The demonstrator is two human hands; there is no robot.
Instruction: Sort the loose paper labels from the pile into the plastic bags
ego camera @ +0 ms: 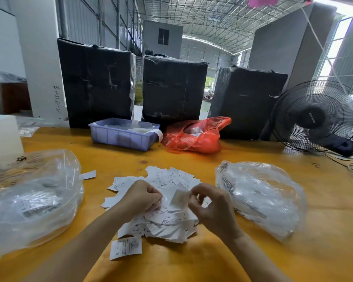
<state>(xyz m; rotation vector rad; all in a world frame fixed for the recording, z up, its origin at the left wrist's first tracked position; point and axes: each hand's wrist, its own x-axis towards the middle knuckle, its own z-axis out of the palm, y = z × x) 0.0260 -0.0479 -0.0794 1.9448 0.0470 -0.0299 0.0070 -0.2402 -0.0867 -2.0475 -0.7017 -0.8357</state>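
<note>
Pile of paper labels (163,200) sits mid-counter, white slips overlapping loosely on the yellow counter (192,259). Both hands are over the pile. Left hand (142,197) has fingers curled down into the labels, gripping some; exact number cannot be told. Right hand (211,206) pinches 1 blurred label (179,198) between thumb and fingertips, lifted just above the pile. 1 single label (125,247) lies apart at the near edge of the pile; another slip (88,174) lies beside the left bag. Clear plastic bag (32,198) at left holds sorted labels; second clear bag (259,197) at right also holds labels. Both bags flank the pile, near but not touching it. Behind: blue tray (122,137), red plastic bag (196,137), 3 black wrapped boxes (173,88), black fan (316,117) at far right.
</note>
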